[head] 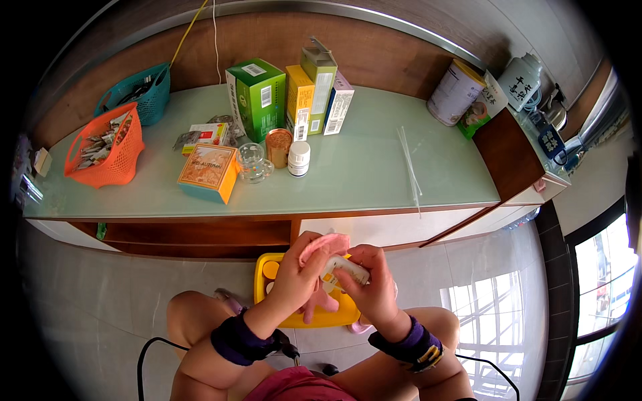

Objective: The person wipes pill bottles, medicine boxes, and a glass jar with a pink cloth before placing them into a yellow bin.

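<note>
My left hand (301,270) grips a pink cloth (328,245), part of which hangs below the hand. In my right hand (373,280) is a small white container (345,271) with a yellow mark, its thumb lying across the front. The cloth and the container are held close together, and the left fingers partly hide where they meet. Beneath both hands, a yellow tray (341,319) holds some round-topped items, largely hidden by the hands and the cloth.
A glass-topped cabinet (361,170) stands ahead. On it are an orange basket (118,160), a teal basket (155,103), a Mid-Autumn box (208,168), a glass cup (253,163), a white bottle (299,159), a green box (261,100), a large tin (454,95) and thin white strips (410,163).
</note>
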Tool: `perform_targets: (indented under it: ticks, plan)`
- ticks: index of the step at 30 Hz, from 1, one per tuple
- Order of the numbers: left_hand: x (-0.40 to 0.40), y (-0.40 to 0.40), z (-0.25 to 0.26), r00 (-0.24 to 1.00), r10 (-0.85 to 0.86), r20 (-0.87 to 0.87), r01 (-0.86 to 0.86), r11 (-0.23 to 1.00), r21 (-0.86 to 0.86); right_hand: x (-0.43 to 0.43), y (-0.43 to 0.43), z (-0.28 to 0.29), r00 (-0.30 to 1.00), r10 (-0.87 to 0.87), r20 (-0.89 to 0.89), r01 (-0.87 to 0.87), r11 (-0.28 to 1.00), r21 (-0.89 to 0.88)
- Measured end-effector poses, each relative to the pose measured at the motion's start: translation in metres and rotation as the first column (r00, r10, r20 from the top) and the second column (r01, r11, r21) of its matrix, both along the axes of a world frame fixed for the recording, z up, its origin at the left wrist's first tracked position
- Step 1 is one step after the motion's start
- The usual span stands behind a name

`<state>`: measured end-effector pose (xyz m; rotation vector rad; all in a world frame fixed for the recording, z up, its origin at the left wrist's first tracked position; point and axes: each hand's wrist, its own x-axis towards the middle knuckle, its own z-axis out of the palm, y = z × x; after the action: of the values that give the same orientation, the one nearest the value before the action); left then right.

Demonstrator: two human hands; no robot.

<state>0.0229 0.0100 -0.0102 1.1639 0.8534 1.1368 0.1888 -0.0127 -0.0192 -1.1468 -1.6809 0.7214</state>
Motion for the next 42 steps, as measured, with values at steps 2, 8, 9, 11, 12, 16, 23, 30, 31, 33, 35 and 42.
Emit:
perform_targets:
  ticks: [2, 8, 9, 11, 12, 16, 23, 30, 31, 33, 35, 42]
  plan:
    - [0.001, 0.007, -0.002, 0.995, -0.032, 0.091, 0.023, 0.994, 0.104, -0.006, -0.003, 0.007, 0.992, -0.056, 0.110, 0.038, 0.987, 0.155]
    - [0.020, 0.003, 0.014, 0.897, 0.075, 0.437, 0.025, 0.976, -0.217, -0.003, 0.000, -0.008, 0.963, -0.004, -0.271, -0.017, 0.997, -0.074]
    - [0.018, -0.002, 0.007, 0.932, -0.003, 0.363, 0.081, 0.977, -0.199, -0.004, 0.001, -0.007, 0.961, -0.035, -0.275, 0.018, 0.998, -0.063]
    - [0.017, -0.013, -0.008, 0.959, -0.118, 0.257, 0.165, 0.971, -0.171, -0.006, 0.005, -0.007, 0.955, -0.091, -0.281, 0.082, 0.996, -0.045]
    - [0.019, -0.018, -0.014, 0.961, -0.155, 0.228, 0.195, 0.968, -0.161, -0.006, 0.007, -0.010, 0.941, -0.086, -0.328, 0.070, 0.996, -0.062]
    - [0.022, -0.020, -0.016, 0.974, -0.100, 0.206, 0.138, 0.975, -0.177, -0.009, 0.004, -0.015, 0.942, -0.044, -0.333, 0.017, 0.996, -0.084]
    - [0.023, -0.018, -0.029, 0.955, 0.173, 0.242, -0.149, 0.982, -0.112, -0.009, 0.008, -0.027, 0.918, 0.052, -0.393, -0.122, 0.980, -0.155]
    - [0.012, -0.009, -0.027, 0.961, 0.143, 0.236, -0.088, 0.969, -0.231, -0.007, 0.010, -0.019, 0.874, 0.035, -0.485, -0.181, 0.949, -0.256]
    - [0.013, -0.009, -0.029, 0.972, 0.100, 0.211, -0.051, 0.973, -0.226, -0.006, 0.011, -0.018, 0.872, 0.029, -0.489, -0.181, 0.947, -0.265]
    - [0.016, -0.014, -0.029, 0.997, -0.004, 0.083, 0.016, 0.990, -0.143, -0.004, 0.012, -0.017, 0.879, 0.038, -0.476, -0.181, 0.949, -0.258]
    - [0.014, -0.013, -0.035, 0.989, -0.115, 0.091, 0.132, 0.967, -0.219, -0.002, 0.013, -0.018, 0.875, 0.039, -0.483, -0.185, 0.948, -0.257]
    - [0.020, -0.015, -0.039, 0.938, -0.127, 0.321, 0.241, 0.908, -0.344, -0.003, 0.014, -0.010, 0.857, -0.032, -0.515, -0.148, 0.941, -0.305]
